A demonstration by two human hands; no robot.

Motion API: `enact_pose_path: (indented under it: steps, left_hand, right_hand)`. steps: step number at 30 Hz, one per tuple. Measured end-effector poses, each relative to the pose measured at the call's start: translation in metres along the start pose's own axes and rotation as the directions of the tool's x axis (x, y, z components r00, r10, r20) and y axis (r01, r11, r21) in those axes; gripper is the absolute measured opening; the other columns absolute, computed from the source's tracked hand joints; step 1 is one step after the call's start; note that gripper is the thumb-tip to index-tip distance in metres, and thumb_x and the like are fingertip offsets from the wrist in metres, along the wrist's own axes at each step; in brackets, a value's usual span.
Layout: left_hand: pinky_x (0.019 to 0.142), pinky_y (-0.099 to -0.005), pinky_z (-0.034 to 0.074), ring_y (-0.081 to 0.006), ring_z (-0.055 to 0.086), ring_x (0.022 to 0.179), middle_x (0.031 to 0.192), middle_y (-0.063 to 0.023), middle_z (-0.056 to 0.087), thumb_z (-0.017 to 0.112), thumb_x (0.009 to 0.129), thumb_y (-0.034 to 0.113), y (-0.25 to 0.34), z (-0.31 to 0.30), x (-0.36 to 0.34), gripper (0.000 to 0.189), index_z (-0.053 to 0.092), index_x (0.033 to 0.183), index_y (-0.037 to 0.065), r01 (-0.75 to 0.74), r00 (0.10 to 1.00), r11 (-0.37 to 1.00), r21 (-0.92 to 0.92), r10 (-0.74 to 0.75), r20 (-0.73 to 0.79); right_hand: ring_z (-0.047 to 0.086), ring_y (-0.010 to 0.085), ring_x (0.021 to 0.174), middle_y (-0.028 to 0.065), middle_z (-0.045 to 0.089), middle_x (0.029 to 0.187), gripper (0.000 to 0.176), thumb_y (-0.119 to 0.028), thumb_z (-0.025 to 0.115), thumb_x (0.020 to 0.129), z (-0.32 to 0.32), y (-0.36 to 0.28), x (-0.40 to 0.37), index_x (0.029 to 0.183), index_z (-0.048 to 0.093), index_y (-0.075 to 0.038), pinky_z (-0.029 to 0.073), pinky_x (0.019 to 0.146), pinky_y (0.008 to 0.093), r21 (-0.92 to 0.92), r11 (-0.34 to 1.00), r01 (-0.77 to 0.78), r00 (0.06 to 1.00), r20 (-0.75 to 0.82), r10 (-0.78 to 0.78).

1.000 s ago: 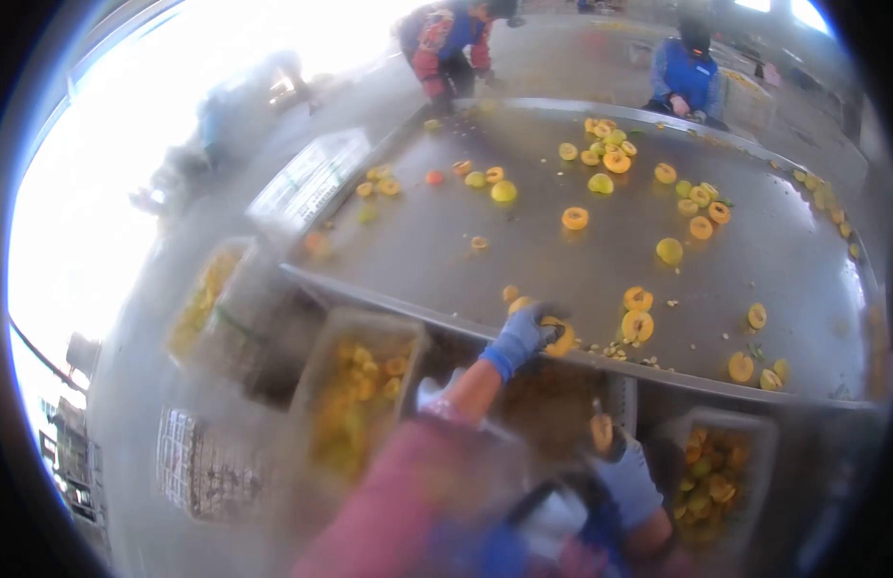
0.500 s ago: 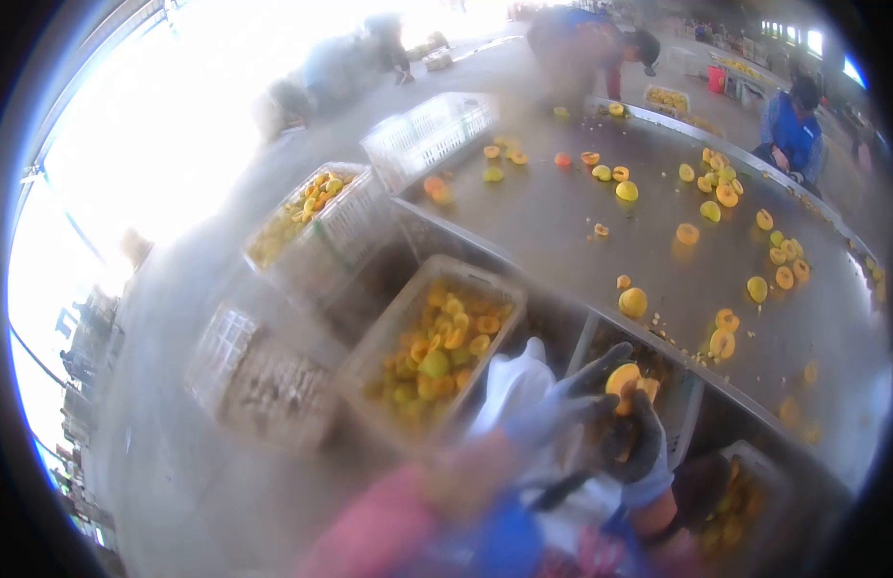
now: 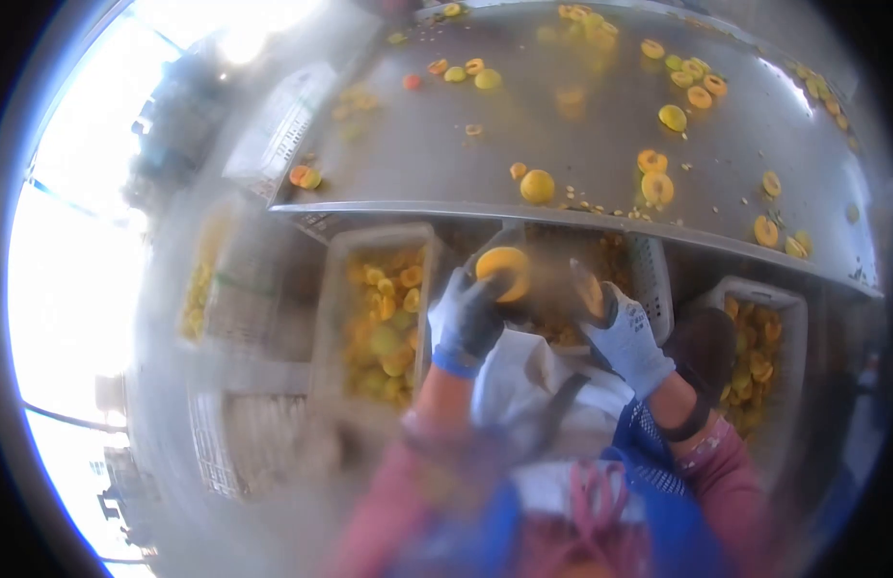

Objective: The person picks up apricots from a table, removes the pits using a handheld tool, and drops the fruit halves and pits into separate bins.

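My left hand (image 3: 467, 316), in a white and dark grey glove with a blue cuff, is closed on a yellow peach half (image 3: 502, 274). To its right, my right hand (image 3: 622, 332) wears a matching glove and grips a narrow orange-brown piece (image 3: 588, 289), which looks like another peach half seen edge-on. A hand's width separates the two pieces. Beneath them, a crate (image 3: 652, 275) with cut fruit stands just under the table edge, partly hidden by my hands. A white apron (image 3: 533, 385) covers my lap.
The metal table (image 3: 446, 154) in front carries scattered peach halves, a whole-looking yellow peach (image 3: 537, 187) and loose bits. A crate of peach halves (image 3: 333, 318) stands at left, another (image 3: 791, 337) at right. An upturned-looking pale crate (image 3: 215, 443) lies farther left.
My view has turned downward and to the right. My hands, close together around the fruit before, are now apart, with a piece in each.
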State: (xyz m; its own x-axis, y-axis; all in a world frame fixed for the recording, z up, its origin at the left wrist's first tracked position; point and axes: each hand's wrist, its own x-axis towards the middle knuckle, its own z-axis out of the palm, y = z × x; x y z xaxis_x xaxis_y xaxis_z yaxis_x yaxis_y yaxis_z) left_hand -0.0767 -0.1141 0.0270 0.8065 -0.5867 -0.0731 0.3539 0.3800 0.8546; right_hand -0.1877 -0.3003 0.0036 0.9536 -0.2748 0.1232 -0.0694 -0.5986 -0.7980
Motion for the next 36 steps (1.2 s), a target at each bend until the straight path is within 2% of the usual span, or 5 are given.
enact_pose_path:
  steps: [8, 14, 20, 30, 36]
  left_hand:
    - [0.076, -0.0325, 0.053, -0.0233, 0.062, 0.094, 0.109, -0.0178, 0.06, 0.048, 0.093, 0.028, -0.014, 0.016, 0.011, 0.042, 0.052, 0.12, -0.003, -0.113, 0.983, 0.986, 0.125, 0.129, -0.129]
    - [0.078, -0.0289, 0.05, -0.019, 0.061, 0.09, 0.107, -0.0126, 0.061, 0.037, 0.098, 0.031, -0.006, 0.033, 0.001, 0.041, 0.056, 0.115, -0.001, -0.347, 0.849, 0.232, 0.909, 0.489, 0.199]
    - [0.077, -0.0269, 0.047, -0.0179, 0.058, 0.09, 0.108, -0.0096, 0.059, 0.047, 0.096, 0.027, -0.009, 0.05, -0.012, 0.033, 0.057, 0.116, 0.002, -0.141, 0.892, 0.713, 0.687, 0.392, -0.225]
    - [0.075, -0.0268, 0.048, -0.0138, 0.058, 0.09, 0.105, -0.0093, 0.063, 0.047, 0.097, 0.031, -0.007, 0.058, -0.008, 0.038, 0.058, 0.115, 0.0, -0.324, 0.835, 0.637, 0.7, 0.54, -0.105]
    - [0.075, -0.0258, 0.048, -0.0138, 0.059, 0.089, 0.108, -0.0101, 0.063, 0.048, 0.096, 0.032, -0.008, 0.057, -0.012, 0.04, 0.057, 0.116, -0.001, -0.255, 0.902, 0.701, 0.666, 0.421, -0.098]
  right_hand:
    - [0.062, 0.0277, 0.064, 0.0094, 0.062, 0.076, 0.027, -0.024, 0.065, 0.076, 0.0, -0.034, 0.006, 0.098, 0.06, -0.008, 0.049, 0.056, 0.0389, -0.421, 0.878, 0.227, 0.973, 0.136, -0.187]
    - [0.063, 0.0264, 0.065, 0.0088, 0.062, 0.078, 0.026, -0.027, 0.064, 0.078, 0.009, -0.032, 0.008, 0.096, 0.06, -0.008, 0.05, 0.057, 0.0368, -0.434, 0.881, 0.186, 0.982, 0.104, -0.157]
    - [0.067, 0.0277, 0.065, 0.0102, 0.064, 0.074, 0.026, -0.017, 0.059, 0.079, 0.004, -0.048, -0.003, 0.102, 0.05, -0.008, 0.051, 0.055, 0.0373, -0.492, 0.863, 0.11, 0.966, 0.259, 0.025]
    - [0.066, 0.0283, 0.064, 0.0161, 0.065, 0.074, 0.026, -0.019, 0.063, 0.077, 0.002, -0.047, -0.005, 0.097, 0.052, -0.007, 0.051, 0.055, 0.0376, -0.399, 0.908, 0.126, 0.979, 0.2, -0.048]
    - [0.057, 0.0141, 0.049, 0.0075, 0.056, 0.059, 0.018, -0.016, 0.063, 0.08, -0.013, -0.045, -0.003, 0.09, 0.058, -0.002, 0.045, 0.045, 0.0278, 0.502, 0.797, -0.338, 0.829, 0.56, -0.001]
